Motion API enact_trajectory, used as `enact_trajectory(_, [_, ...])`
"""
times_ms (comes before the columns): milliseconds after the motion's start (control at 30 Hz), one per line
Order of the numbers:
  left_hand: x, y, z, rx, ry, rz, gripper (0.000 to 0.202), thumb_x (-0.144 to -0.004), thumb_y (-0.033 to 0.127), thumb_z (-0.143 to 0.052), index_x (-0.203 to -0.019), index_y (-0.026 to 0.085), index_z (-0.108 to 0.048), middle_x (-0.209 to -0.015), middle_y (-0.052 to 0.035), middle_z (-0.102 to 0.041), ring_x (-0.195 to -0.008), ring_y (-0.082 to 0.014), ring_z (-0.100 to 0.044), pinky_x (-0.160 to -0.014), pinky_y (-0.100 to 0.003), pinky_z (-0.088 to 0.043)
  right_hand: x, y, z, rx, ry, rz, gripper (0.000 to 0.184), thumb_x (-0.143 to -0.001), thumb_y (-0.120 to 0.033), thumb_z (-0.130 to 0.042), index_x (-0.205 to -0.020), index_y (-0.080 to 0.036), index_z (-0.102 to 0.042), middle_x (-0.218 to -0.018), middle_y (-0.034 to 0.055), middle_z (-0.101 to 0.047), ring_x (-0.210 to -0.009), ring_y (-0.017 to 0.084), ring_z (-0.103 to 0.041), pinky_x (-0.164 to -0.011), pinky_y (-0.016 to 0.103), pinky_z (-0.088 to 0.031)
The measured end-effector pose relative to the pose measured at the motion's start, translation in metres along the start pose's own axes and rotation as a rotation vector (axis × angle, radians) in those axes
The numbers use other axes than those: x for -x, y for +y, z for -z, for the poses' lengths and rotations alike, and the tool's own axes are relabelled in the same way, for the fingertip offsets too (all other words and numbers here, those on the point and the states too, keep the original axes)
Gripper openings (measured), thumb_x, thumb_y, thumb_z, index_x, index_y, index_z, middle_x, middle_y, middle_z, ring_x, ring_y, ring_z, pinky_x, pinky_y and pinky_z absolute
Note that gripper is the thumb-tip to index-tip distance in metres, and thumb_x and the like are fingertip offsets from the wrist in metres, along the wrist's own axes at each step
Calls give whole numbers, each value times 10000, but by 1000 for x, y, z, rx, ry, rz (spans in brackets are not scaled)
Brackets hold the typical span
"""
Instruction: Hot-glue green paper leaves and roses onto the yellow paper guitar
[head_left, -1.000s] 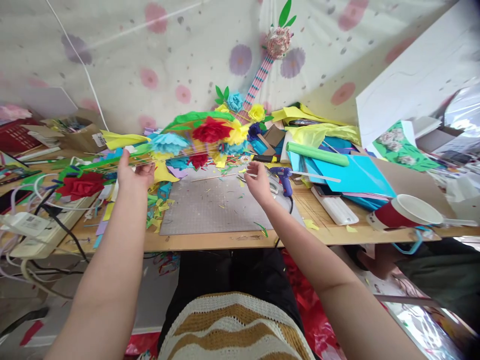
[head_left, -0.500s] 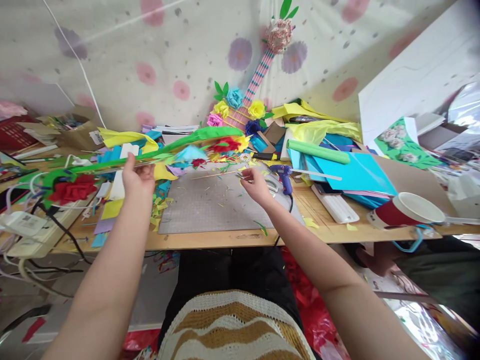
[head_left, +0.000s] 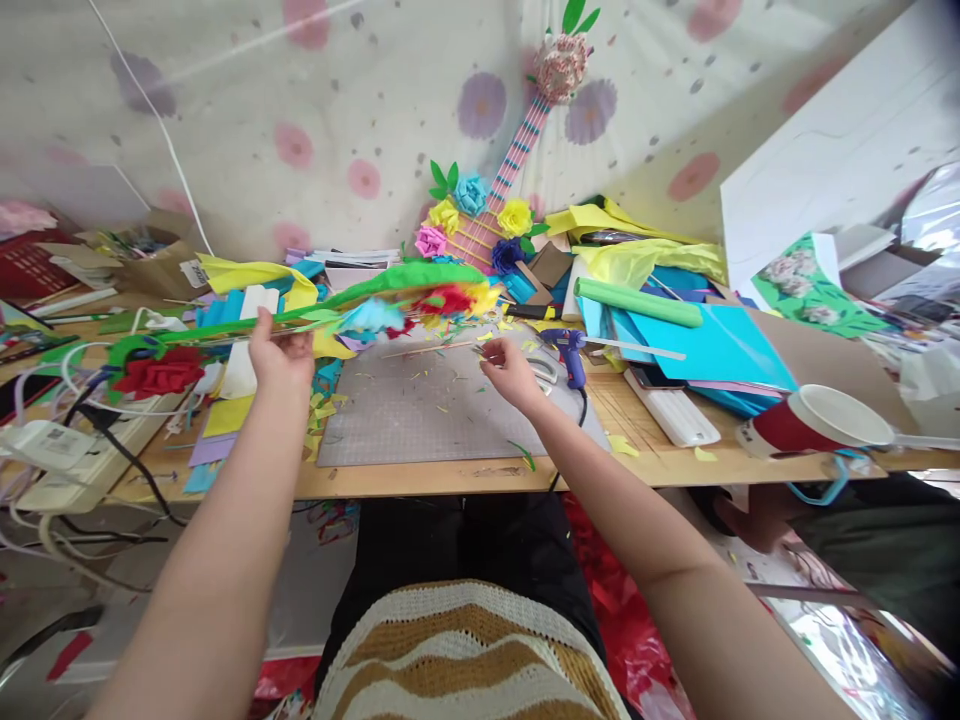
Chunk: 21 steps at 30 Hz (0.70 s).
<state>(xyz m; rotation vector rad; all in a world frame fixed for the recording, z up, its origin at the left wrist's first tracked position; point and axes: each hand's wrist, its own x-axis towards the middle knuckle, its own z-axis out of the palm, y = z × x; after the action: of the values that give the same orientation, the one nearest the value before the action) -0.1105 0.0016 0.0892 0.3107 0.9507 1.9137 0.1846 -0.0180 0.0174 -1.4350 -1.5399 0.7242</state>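
My left hand is closed around the long neck of a green paper guitar, held nearly edge-on above the table. Red, light-blue and yellow paper flowers cover its wide end, which is blurred; a red paper rose sits at the narrow end. Over the grey cutting mat, my right hand has its fingers curled together. A small dark tip shows at those fingertips, too small to name. Light-grey looped handles lie just behind the right wrist. A thin wooden stick rests on the mat.
A blue glue gun lies right of the mat. Beyond it are a white power bank, blue card sheets and a red-and-white paper cup. A power strip with cables is at left. A pink flowered guitar leans behind.
The green paper guitar has tilted and shifted slightly, its wide end a little lower and its red rose slightly right. My right hand stays almost in place.
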Motion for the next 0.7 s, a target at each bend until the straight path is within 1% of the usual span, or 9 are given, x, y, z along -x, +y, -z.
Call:
enact_trajectory(67, [1,1,-1,37,2,18,130,-856,275,-515,-798,159,-506,-646,17,-608,-691,-92,-635,-807,-271,-513,-2,2,-1,-41,23,-30,257,-674,-212,-535,-924,-206,-477,-877,21,-598,-702,140,-563,-727,363,-479])
enact_trajectory(133, [-1,5,-2,29,26,24,98,-828,238,-556,-808,149,-519,-671,15,-612,-706,-97,-632,-820,-282,-509,-6,3,0,-90,103,-84,331,-671,-193,-530,-992,-201,-449,-898,28,-588,-702,140,-564,-722,361,-485])
enact_trajectory(267, [-14,20,-5,-109,99,157,167,-819,296,-570,-861,140,-529,-770,-29,-625,-823,-149,-638,-795,-322,-519,-12,2,7,-207,279,-79,334,-720,-255,-519,-1037,-199,-429,-964,58,-576,-845,159,-575,-790,349,-477])
enact_trajectory(333, [-19,27,-9,-173,104,204,224,-825,348,-556,-885,135,-523,-818,-63,-622,-887,-180,-630,-764,-336,-528,-14,-3,9,-275,255,-51,308,-769,-359,-494,-1035,-214,-444,-1021,63,-574,-935,166,-569,-834,347,-464])
enact_trajectory(400, [-22,33,-15,-218,85,231,256,-829,367,-544,-909,125,-521,-851,-89,-613,-919,-197,-621,-745,-341,-533,-15,-11,10,-338,160,-38,322,-801,-449,-449,-1039,-231,-462,-1074,56,-572,-975,166,-564,-850,348,-458])
enact_trajectory(467, [-23,37,-23,-233,57,246,266,-832,361,-537,-925,111,-523,-868,-103,-606,-931,-203,-614,-757,-345,-531,-15,-19,11,-357,70,-8,329,-812,-480,-428,-1033,-241,-479,-1095,45,-574,-988,164,-557,-850,343,-455])
enact_trajectory(533, [-23,42,-30,-223,41,239,273,-831,353,-539,-942,104,-522,-880,-106,-600,-944,-203,-608,-786,-348,-523,-14,-27,14,-321,50,43,325,-818,-484,-421,-1021,-240,-492,-1089,39,-579,-1002,163,-547,-856,334,-447])
enact_trajectory(600, [-23,46,-36,-210,41,226,290,-828,366,-542,-960,108,-518,-893,-103,-596,-960,-200,-601,-805,-345,-517,-10,-31,18,-256,154,82,325,-823,-489,-419,-1005,-232,-501,-1066,48,-581,-1002,166,-541,-859,329,-440])
enact_trajectory(700, [-22,45,-39,-204,58,200,293,-830,386,-539,-961,124,-518,-891,-93,-593,-959,-184,-599,-813,-328,-511,-2,-35,16,-138,443,129,294,-803,-471,-474,-938,-214,-521,-1021,72,-577,-977,182,-537,-869,345,-434])
